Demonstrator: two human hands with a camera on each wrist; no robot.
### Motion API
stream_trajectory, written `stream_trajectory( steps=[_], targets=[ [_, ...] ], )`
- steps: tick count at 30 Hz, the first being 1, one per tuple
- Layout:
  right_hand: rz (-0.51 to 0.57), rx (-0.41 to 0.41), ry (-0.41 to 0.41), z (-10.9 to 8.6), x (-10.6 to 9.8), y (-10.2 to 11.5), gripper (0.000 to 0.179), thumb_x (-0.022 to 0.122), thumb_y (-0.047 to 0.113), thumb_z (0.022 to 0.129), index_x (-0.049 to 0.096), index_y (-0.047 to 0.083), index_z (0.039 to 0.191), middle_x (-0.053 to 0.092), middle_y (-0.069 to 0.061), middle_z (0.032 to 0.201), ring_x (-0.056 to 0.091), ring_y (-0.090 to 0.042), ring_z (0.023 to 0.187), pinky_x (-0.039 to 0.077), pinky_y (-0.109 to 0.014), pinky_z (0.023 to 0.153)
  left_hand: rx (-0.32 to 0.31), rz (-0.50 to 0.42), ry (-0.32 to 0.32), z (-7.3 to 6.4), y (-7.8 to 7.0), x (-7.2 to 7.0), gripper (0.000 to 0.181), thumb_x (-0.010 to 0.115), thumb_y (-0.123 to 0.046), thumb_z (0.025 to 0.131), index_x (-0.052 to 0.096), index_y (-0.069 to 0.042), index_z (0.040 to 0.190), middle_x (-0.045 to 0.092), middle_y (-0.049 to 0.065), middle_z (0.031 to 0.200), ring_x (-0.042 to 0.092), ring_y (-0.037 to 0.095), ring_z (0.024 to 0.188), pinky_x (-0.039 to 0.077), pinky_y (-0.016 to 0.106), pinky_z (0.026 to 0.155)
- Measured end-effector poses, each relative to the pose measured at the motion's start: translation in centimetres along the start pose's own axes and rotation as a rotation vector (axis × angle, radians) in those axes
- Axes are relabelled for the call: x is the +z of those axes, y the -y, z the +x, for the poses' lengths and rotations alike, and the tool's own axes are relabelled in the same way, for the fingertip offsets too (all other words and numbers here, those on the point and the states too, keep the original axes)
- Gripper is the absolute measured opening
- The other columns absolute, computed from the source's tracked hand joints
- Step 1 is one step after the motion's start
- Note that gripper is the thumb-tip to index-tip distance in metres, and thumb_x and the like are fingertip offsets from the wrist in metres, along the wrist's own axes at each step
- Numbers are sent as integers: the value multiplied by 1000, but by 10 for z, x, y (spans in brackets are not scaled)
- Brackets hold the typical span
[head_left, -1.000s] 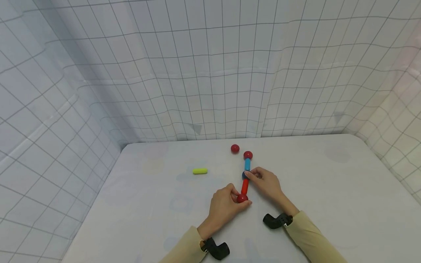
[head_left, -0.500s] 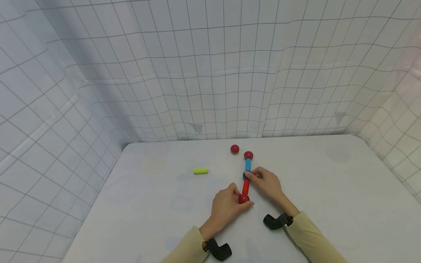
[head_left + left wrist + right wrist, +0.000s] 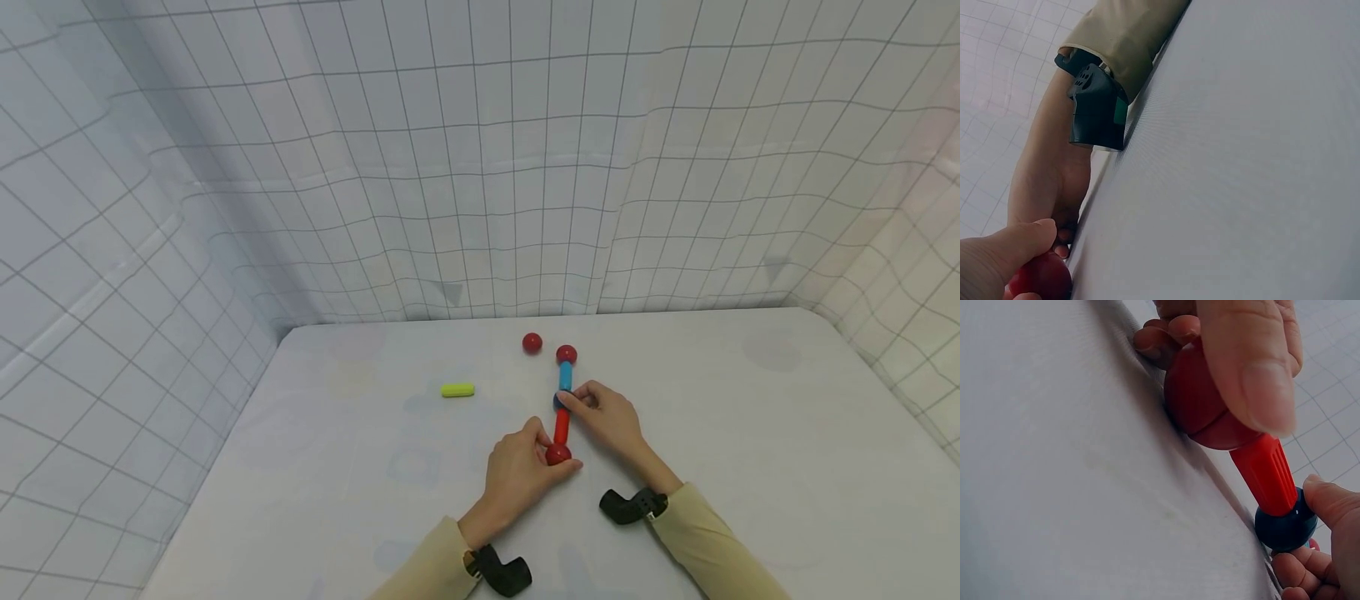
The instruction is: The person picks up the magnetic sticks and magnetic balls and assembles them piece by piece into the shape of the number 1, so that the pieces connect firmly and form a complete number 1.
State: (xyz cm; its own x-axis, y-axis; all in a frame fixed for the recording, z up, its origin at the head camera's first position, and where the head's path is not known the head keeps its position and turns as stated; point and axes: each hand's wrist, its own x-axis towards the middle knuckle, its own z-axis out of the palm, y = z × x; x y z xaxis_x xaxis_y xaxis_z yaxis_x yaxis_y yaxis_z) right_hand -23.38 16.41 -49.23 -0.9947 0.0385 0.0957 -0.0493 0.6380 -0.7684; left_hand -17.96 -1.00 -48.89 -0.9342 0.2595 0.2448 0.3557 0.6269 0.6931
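Note:
My left hand [image 3: 517, 468] pinches a red ball [image 3: 558, 454] between thumb and fingers at the near end of a chain. From that ball a red ribbed rod [image 3: 1266, 475] runs to a dark blue ball [image 3: 1286, 526], pinched by my right hand [image 3: 606, 414]. Past the blue ball, a light blue rod [image 3: 566, 376] leads to another red ball [image 3: 566, 354] at the far end. The chain lies nearly straight, pointing away from me. In the left wrist view the near red ball [image 3: 1044, 278] is partly covered by the left thumb and fingers.
A loose red ball [image 3: 532, 342] sits on the white table [image 3: 315, 467], left of the chain's far end. Farther left lies a yellow-green rod [image 3: 457, 390]. White gridded curtains [image 3: 480, 192] hang behind the table and along both sides.
The left hand has shifted slightly right with the near red ball, and the red rod has swung with it. The loose red ball has rolled slightly left and nearer. The right hand has hardly moved.

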Motion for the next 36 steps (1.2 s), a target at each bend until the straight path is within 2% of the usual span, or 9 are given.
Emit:
stream_trajectory(
  steps=[11,27,36],
  targets=[
    [-12,-23,-17,1,1,-1,36,64,48,86,65,13,88,56,4,69,50,-14,67,36,-30,60,15,-3,-12,1,-1,1,46,80,-48,71,49,-16,80,47,-14,55,43,-2,48,33,20,44],
    [-19,0,-24,3,4,0,38,65,49,86,64,11,90,56,3,69,48,-15,65,35,-30,57,30,-3,-53,1,1,3,46,80,-49,71,48,-16,79,47,-15,55,43,-3,48,33,19,44],
    [-27,-10,-35,3,3,-1,37,64,48,86,65,12,90,56,4,68,49,-15,64,35,-30,57,9,-9,-55,3,1,4,46,80,-50,70,49,-18,79,48,-15,55,44,-2,49,33,20,45]
  ],
)
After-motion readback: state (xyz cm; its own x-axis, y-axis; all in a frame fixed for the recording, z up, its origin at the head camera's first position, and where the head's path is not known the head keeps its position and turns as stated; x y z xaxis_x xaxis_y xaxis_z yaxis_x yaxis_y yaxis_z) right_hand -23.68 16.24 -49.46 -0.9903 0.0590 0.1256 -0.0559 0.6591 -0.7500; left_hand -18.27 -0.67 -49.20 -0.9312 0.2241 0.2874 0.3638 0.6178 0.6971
